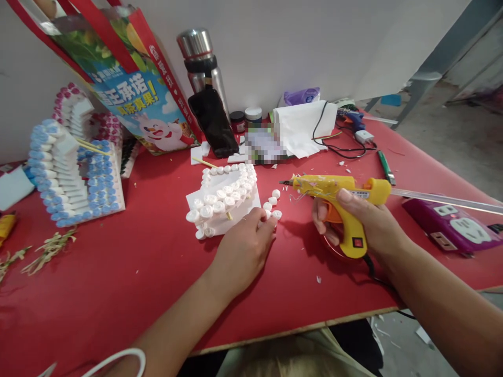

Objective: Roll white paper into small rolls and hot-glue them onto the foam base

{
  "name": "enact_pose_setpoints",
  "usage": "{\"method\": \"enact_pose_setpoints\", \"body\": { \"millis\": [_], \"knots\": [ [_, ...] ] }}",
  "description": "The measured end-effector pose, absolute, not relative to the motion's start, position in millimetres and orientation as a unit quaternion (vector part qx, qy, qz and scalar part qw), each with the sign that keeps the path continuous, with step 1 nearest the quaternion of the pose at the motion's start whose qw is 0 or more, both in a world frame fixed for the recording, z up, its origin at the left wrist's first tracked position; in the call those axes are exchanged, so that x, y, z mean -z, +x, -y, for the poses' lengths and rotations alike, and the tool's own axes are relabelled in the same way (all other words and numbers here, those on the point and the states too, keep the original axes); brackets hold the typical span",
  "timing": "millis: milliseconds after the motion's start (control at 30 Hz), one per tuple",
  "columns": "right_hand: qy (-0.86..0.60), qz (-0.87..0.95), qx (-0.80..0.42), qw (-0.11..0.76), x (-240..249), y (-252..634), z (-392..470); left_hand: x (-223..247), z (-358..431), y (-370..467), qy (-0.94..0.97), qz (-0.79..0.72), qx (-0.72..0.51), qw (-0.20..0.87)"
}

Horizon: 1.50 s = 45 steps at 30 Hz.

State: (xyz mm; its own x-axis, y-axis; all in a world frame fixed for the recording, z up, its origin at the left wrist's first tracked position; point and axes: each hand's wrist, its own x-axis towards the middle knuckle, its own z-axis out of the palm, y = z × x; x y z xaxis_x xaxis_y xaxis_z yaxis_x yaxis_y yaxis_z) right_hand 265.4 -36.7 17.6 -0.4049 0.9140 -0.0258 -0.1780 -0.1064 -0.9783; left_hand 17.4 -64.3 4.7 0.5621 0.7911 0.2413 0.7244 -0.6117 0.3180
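Observation:
In my right hand (353, 220) is a yellow hot glue gun (326, 186), its nozzle pointing left and a clear glue stick (440, 199) jutting from its back. My fingers wrap its handle by the orange trigger. Strings of glue and white scraps cling around the nozzle. My left hand (245, 243) rests on the red table with its fingers bent together at a few loose white rosettes (276, 193); what sits between the fingertips is hidden. Just beyond it stands a white model (223, 196) with rows of white rosettes on a white base and thin yellow sticks.
A blue-and-white model (74, 173) and a printed bag (137, 89) stand left. Behind are a steel flask (196, 44), a phone (214, 123) and small jars (253, 115). On the right lie a green cutter (386, 166) and a purple power strip (451, 225).

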Motion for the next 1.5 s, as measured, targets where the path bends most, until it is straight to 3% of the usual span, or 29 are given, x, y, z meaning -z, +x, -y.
{"method": "enact_pose_setpoints", "body": {
  "millis": [367,433,600,733,1000,1500],
  "knots": [
    [-0.359,0.521,-0.655,0.413,-16,266,37,-1,66,15,0.849,-0.413,-0.26,0.201],
    [-0.355,0.521,-0.659,0.409,-16,266,36,-4,69,15,0.806,-0.418,-0.311,0.28],
    [-0.322,0.53,-0.685,0.382,-14,267,37,-10,70,14,0.496,-0.424,-0.433,0.622],
    [-0.251,0.556,-0.71,0.352,-8,270,39,-11,66,13,0.32,-0.373,-0.475,0.73],
    [-0.24,0.595,-0.688,0.339,-5,269,42,-8,63,11,0.19,-0.364,-0.49,0.769],
    [-0.304,0.614,-0.656,0.318,-9,260,43,-6,61,12,0.222,-0.367,-0.499,0.753]
  ]
}}
